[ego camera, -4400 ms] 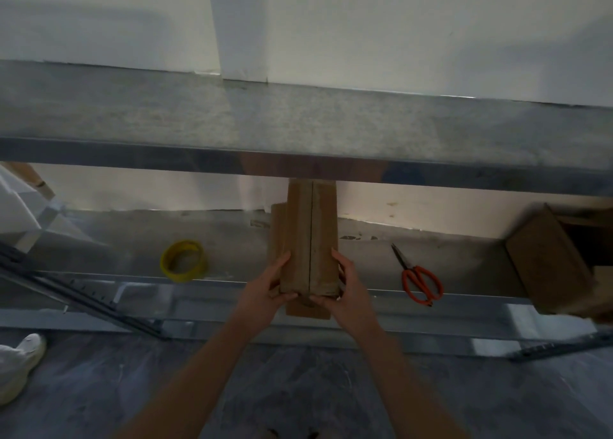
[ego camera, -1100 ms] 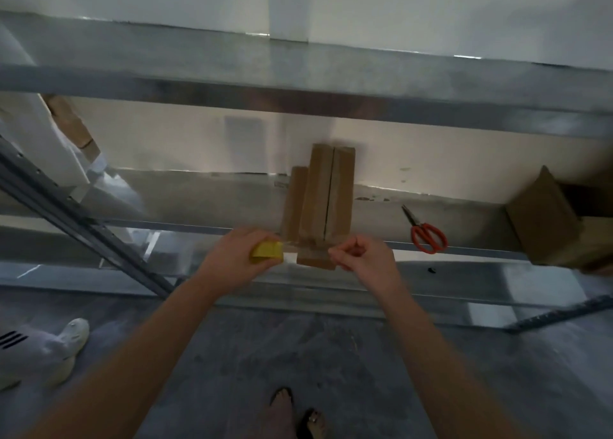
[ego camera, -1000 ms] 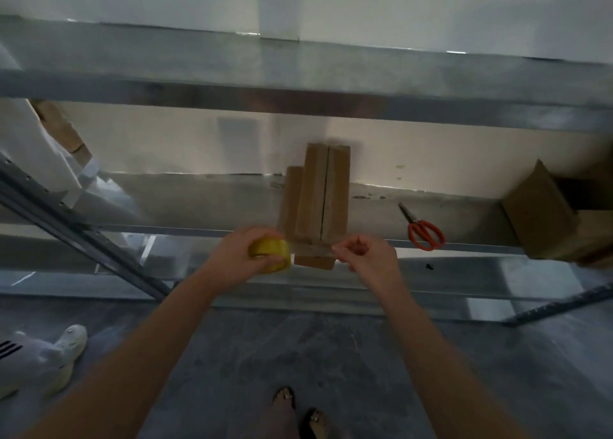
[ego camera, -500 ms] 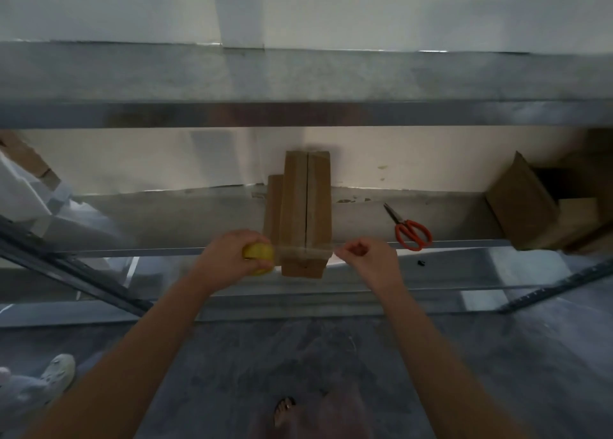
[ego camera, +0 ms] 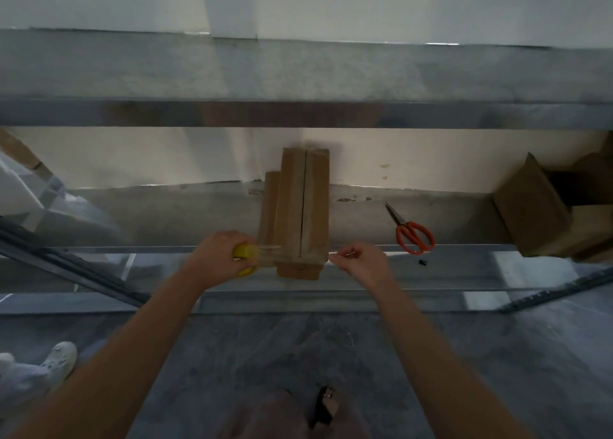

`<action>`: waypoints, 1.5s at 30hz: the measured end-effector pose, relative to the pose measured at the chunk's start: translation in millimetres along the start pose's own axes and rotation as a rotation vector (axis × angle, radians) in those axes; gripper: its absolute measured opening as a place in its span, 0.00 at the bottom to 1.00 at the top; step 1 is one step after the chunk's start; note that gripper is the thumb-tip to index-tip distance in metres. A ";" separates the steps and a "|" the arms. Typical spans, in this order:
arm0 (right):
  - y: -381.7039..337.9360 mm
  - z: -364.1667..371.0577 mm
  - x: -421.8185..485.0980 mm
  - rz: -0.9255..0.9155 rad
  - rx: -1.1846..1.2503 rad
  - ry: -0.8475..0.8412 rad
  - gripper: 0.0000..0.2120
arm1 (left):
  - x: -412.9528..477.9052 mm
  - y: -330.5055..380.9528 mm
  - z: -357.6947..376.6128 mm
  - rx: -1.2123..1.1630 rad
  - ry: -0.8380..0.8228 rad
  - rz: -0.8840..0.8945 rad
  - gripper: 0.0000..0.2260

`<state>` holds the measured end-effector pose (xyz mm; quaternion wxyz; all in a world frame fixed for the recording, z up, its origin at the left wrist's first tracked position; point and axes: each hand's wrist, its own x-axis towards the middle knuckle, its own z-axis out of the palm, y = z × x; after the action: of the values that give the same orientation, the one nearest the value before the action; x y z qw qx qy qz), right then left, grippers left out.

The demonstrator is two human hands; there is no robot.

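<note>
A long brown cardboard box (ego camera: 303,206) with a slit down its top lies on the lower metal shelf (ego camera: 185,220), its near end over the shelf's front edge. My left hand (ego camera: 219,256) grips a yellow tape roll (ego camera: 244,259) just left of that end. A clear strip of tape (ego camera: 298,256) runs from the roll across the box's near end. My right hand (ego camera: 360,261) pinches the strip's free end just right of the box.
Red-handled scissors (ego camera: 413,231) lie on the shelf right of the box. An open cardboard box (ego camera: 544,213) sits at the far right. An upper shelf (ego camera: 298,80) spans above. Another person's white shoe (ego camera: 58,360) is at lower left, my own foot (ego camera: 326,405) below.
Since 4.4 s ago my left hand took the yellow roll from the shelf. Over the last second the stretched tape came down onto the box's near end, my hands either side of it.
</note>
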<state>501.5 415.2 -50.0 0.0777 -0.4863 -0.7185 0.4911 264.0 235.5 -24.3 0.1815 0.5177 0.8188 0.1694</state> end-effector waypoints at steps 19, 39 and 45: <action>20.5 30.8 9.1 0.249 0.748 -0.154 0.04 | 33.9 -6.8 26.6 0.068 -0.221 -0.034 0.26; 15.1 68.7 -17.0 -0.316 -0.005 0.131 0.30 | 14.7 -21.1 28.4 0.013 -0.140 -0.021 0.25; 5.9 80.3 -16.1 -0.183 0.127 0.191 0.30 | 9.2 -35.1 6.6 -0.191 -0.146 0.039 0.17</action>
<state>466.2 352.4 -89.2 0.2207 -0.4572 -0.7169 0.4778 235.9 230.1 -47.5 0.2857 0.5248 0.7732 0.2122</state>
